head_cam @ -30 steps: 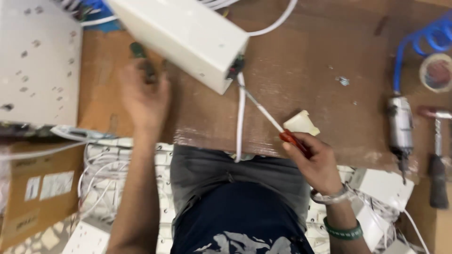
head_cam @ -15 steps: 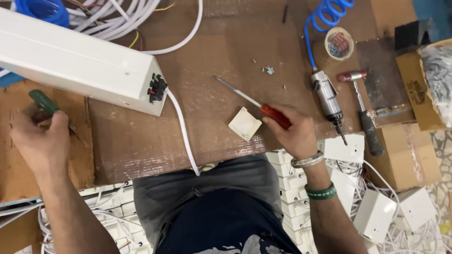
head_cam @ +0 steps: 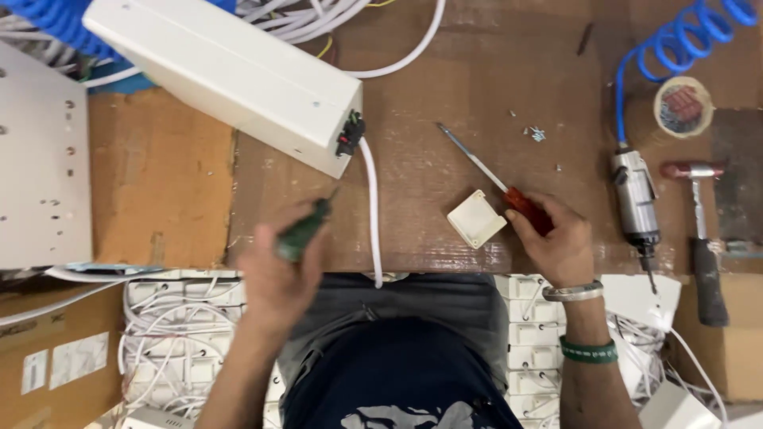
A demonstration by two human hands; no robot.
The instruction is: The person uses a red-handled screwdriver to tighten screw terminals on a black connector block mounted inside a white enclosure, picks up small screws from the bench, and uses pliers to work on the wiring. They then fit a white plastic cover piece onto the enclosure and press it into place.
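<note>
On the brown counter (head_cam: 493, 87), the left hand (head_cam: 282, 270) has its grip clamped round a green-handled tool (head_cam: 302, 230), tip aimed up toward the connector end of the long white box (head_cam: 230, 75), as if lined up for it. The right hand (head_cam: 556, 242) has its grip closed on a red-handled screwdriver (head_cam: 497, 184), whose shaft lies flat on the counter just beside a small white square cover (head_cam: 475, 218), both kept within easy reach.

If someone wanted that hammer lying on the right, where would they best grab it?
Probably by the dark handle of the hammer, coming from above at its near end. It lies flat, with its head pointing away and space on both sides of the grip.
</note>
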